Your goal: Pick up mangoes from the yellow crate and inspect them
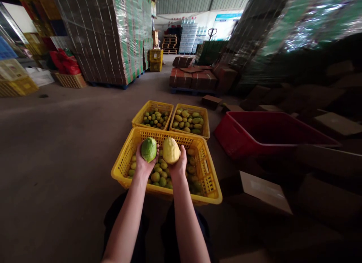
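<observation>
A lumpy green fruit (148, 149) rests in my left hand (143, 165), the fingers curled round its side. My right hand (179, 164) grips a pale yellow fruit (171, 150) of similar size, with ridged skin. I cannot tell the kind of fruit for certain. Both are held side by side, apart, above a large yellow plastic crate (210, 195). Inside that crate lie many smaller green and yellow fruits (162, 174), partly hidden by my hands and forearms.
Behind stand two more yellow crates (136, 121) (208, 123) of fruit. To the right are a red tub (234, 138) and cardboard boxes (263, 191). Farther back, a low pallet (186, 91) bears cartons, and tall wrapped stacks (96, 40) rise on both sides. Bare floor (56, 161) stretches left.
</observation>
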Demonstrator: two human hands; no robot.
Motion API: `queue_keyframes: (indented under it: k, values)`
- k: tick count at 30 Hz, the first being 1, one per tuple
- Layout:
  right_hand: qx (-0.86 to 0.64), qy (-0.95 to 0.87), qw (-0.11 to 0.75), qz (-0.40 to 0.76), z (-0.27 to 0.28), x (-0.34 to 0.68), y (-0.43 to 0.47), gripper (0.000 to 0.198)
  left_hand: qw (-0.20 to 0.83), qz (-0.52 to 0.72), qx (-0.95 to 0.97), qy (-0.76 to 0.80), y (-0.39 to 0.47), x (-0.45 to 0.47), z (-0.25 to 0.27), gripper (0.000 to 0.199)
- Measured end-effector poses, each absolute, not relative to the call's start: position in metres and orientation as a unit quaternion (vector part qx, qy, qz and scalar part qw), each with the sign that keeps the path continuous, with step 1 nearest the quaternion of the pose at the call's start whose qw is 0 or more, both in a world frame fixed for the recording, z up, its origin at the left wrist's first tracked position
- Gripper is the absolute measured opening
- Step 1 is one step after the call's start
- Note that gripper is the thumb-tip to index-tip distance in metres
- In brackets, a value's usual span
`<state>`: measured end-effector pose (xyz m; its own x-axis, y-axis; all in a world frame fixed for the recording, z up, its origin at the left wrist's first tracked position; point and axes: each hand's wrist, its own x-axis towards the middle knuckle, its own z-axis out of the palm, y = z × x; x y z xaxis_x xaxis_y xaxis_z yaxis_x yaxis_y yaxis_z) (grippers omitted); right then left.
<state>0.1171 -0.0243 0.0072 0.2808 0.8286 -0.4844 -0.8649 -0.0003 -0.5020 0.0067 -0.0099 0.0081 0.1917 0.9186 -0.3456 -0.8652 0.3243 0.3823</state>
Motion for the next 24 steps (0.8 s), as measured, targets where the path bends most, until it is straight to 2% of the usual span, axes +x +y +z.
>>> queue_keyframes:
  k: [7, 15, 20, 24]
  values:
    - [-0.361, -0.032, 0.687, 0.629, 0.011, 0.114, -0.029, 0.03, 0.766, 0.568, 0.024, 0.301, -0.011, 0.01, 0.012, 0.035]
    - [-0.339, 0.003, 0.695, 0.635, 0.014, 0.117, -0.029, 0.026, 0.746, 0.594, -0.001, 0.301, -0.011, 0.011, 0.018, 0.037]
    - [-0.302, -0.038, 0.701, 0.646, 0.005, 0.118, -0.027, 0.025, 0.722, 0.619, 0.071, 0.3, -0.013, 0.01, 0.021, 0.029]
    - [-0.258, -0.119, 0.704, 0.651, 0.0, 0.121, -0.035, 0.032, 0.718, 0.626, 0.142, 0.269, -0.017, 0.004, 0.021, 0.027]
